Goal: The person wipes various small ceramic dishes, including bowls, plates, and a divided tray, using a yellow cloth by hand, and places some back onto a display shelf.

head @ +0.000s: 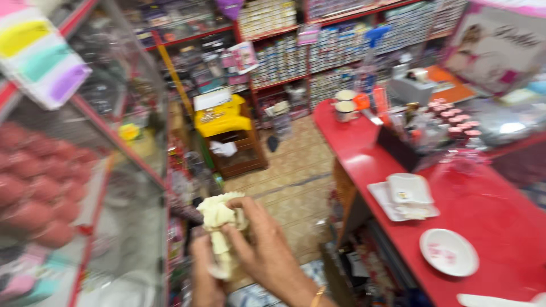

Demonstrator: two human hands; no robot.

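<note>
In a narrow shop aisle beside a red counter, the right hand and left hand close around a crumpled cream cloth at waist height; it looks soft, light and limp, best gripped by bunching its folds

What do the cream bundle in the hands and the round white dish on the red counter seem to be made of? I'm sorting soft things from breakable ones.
The crumpled cream bundle, gripped by both the left hand and right hand, looks like soft matt cloth: it folds and bunches. The round white dish on the glossy red counter looks rigid and smooth, perhaps ceramic or plastic; blur leaves that open.
</note>
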